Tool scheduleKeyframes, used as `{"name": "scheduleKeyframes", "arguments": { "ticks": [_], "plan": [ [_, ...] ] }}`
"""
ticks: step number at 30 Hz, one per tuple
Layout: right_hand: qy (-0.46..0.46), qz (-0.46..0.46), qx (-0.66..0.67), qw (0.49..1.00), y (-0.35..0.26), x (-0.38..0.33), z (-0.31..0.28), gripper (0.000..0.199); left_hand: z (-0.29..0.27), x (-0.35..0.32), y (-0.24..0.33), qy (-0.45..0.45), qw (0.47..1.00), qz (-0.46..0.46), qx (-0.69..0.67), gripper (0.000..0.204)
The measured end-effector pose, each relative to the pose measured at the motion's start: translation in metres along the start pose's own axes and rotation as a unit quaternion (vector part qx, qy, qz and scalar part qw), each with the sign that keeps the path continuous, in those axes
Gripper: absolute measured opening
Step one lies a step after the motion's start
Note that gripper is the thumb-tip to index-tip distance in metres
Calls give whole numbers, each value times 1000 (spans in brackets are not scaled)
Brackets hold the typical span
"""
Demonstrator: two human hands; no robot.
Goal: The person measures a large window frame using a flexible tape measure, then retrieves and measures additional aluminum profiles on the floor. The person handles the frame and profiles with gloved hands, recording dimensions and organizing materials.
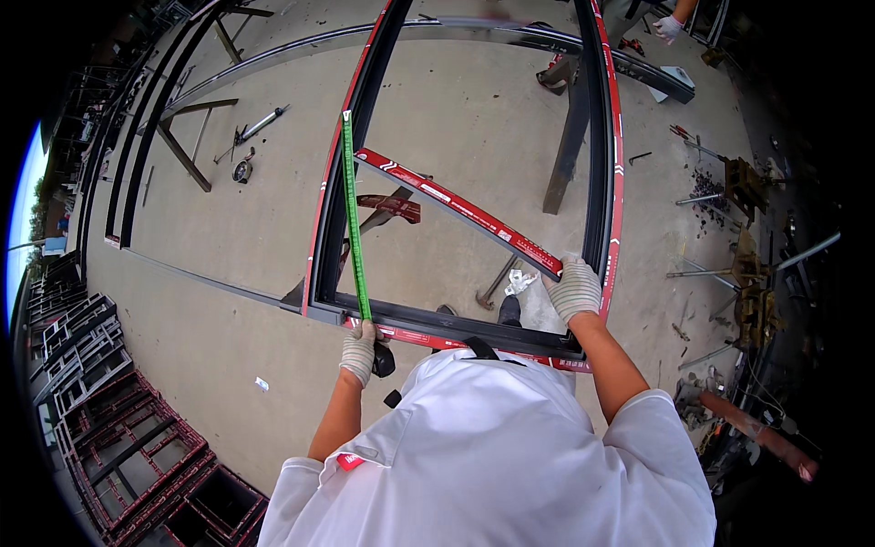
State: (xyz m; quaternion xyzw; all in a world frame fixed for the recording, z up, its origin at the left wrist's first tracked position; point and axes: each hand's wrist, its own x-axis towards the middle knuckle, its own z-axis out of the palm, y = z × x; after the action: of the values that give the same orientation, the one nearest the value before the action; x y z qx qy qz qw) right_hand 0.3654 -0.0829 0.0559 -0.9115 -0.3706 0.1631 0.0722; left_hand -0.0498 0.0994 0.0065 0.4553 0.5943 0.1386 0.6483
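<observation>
My left hand (358, 352), in a striped knit glove, closes around a tape measure (384, 361) at the near left corner of a large dark window frame (599, 164) with red protective film. Its green blade (354, 219) is drawn out along the frame's left side, the tip lying far up that side. In my gloved right hand (578, 290) is the near end of a red-filmed metal bar (460, 211), next to the frame's right side. The bar slants across the opening, its far end at the left side near the blade. My right fingertips are partly hidden.
The frame rests on dark metal supports (567, 146). Below lie a hammer (495, 283) and crumpled white paper (519, 282); a caulking gun (260, 125) lies left. Clamps (747, 187) line the right, stacked frames (128, 438) the lower left. Another person's gloved hand (669, 29) shows top right.
</observation>
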Motion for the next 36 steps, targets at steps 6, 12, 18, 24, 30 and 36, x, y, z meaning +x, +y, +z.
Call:
{"name": "scheduleKeyframes", "arguments": {
  "ticks": [6, 12, 18, 24, 30, 36],
  "plan": [
    [35, -48, -76, 995, 14, 55, 8, 40, 6, -1, -5, 40, 998, 5, -37, 35],
    [70, -99, -78, 990, 32, 80, 9, 40, 11, -2, 0, 44, 999, 11, -13, 35],
    [69, -169, -83, 980, 33, 93, 20, 38, 15, -7, -5, 65, 996, 0, -54, 33],
    [4, -160, -66, 985, 26, 93, 1, 39, 15, -5, -2, 71, 997, 1, -37, 33],
    [-4, -120, -18, 993, 20, 70, 16, 38, 18, -7, 0, 78, 996, 0, -40, 32],
    [-10, -86, -7, 996, 22, 47, 62, 41, 20, -7, 3, 75, 997, 4, -31, 30]
  ]
}}
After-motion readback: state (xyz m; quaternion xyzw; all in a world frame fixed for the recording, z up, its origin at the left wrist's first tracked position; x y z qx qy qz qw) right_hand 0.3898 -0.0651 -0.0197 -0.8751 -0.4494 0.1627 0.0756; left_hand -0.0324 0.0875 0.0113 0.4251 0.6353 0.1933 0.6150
